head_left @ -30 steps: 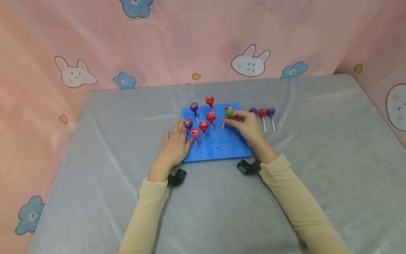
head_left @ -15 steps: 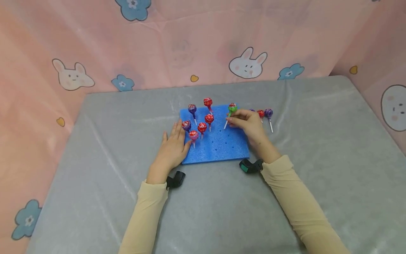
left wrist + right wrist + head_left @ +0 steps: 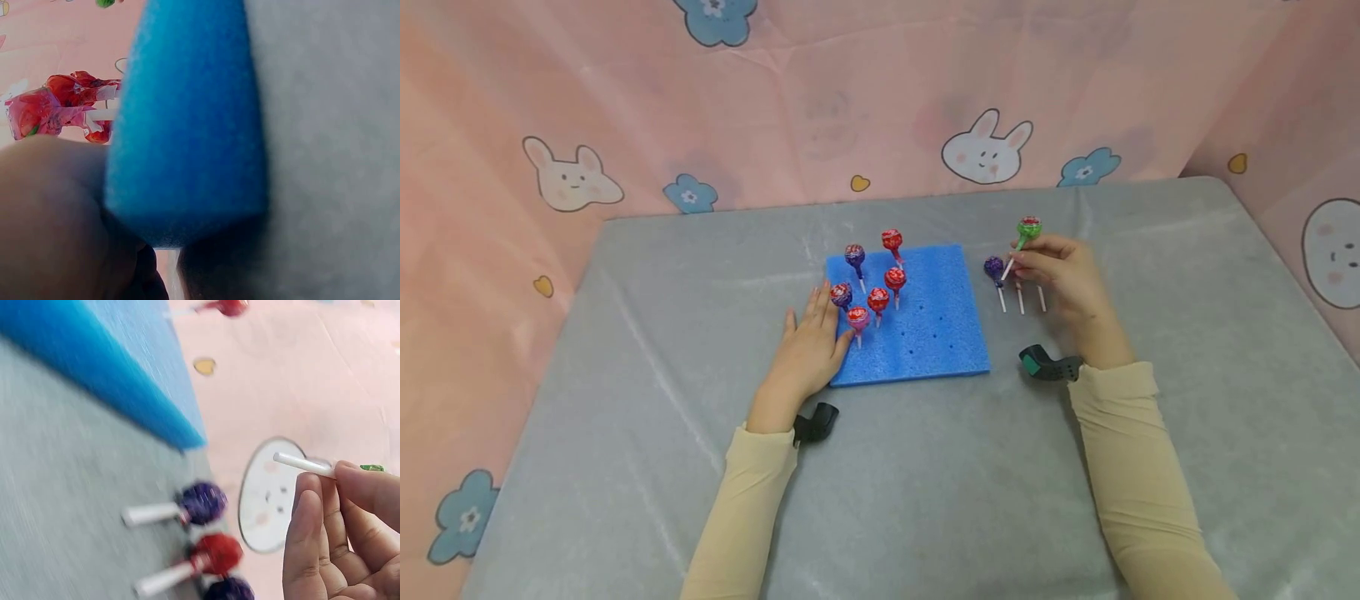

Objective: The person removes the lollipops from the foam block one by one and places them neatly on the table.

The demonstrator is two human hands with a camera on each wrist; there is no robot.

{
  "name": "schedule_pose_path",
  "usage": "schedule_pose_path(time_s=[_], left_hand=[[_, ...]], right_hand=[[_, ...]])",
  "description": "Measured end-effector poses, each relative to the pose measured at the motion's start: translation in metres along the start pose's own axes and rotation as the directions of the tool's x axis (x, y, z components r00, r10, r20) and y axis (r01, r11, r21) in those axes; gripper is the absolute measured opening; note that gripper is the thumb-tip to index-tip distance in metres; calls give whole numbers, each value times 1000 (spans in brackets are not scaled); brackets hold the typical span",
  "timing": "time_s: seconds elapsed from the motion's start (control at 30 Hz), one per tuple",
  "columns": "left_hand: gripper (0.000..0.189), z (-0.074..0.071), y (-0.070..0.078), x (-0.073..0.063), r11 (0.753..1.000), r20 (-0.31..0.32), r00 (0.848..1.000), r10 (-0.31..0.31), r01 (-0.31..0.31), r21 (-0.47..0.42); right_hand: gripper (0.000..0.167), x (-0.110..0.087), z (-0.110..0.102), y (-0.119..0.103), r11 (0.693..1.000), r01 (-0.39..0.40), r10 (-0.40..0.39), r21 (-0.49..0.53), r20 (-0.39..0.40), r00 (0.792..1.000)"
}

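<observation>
A blue foam board lies on the grey table, with several red, pink and purple lollipops standing in its left part. My left hand rests flat at the board's left edge, thumb beside the pink lollipop. Right of the board, my right hand pinches a green lollipop by its white stick, head up and tilted. In the right wrist view the stick pokes out between thumb and fingers. Below that hand lie a purple lollipop, a red lollipop and another purple lollipop.
Small holes dot the right part of the foam board. A pink curtain with rabbits and flowers hangs behind the table. Each wrist wears a black camera.
My right hand has lifted the green lollipop from over the board and carried it right, above the lying lollipops. The left hand has stayed at the board's edge.
</observation>
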State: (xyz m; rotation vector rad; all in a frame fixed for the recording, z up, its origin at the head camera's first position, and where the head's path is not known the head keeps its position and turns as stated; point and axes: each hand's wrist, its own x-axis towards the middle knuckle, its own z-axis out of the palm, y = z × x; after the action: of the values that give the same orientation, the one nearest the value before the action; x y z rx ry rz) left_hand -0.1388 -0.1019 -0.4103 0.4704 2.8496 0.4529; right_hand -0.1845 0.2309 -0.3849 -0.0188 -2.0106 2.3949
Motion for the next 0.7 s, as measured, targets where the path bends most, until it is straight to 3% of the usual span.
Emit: schedule_pose_path(time_s=[0.17,0.37,0.57,0.7], left_hand=[[60,-1,1,0,1000,9,1000,-5,5,-11],[60,-1,1,-1,1000,12,1000,-3,3,-15],[60,-1,1,0,1000,7,1000,-3,3,-12],[60,-1,0,0,1000,0,1000,0,0,-13]], right_hand=[[20,-2,-18,-6,999,-34,34,9,-51,998],[24,-5,-40,-7,998,-52,53,27,-54,997],[24,-6,-54,-2,990,-111,101,-92,-99,990],[25,-7,-62,2,960,-177,152,-216,-129,980]])
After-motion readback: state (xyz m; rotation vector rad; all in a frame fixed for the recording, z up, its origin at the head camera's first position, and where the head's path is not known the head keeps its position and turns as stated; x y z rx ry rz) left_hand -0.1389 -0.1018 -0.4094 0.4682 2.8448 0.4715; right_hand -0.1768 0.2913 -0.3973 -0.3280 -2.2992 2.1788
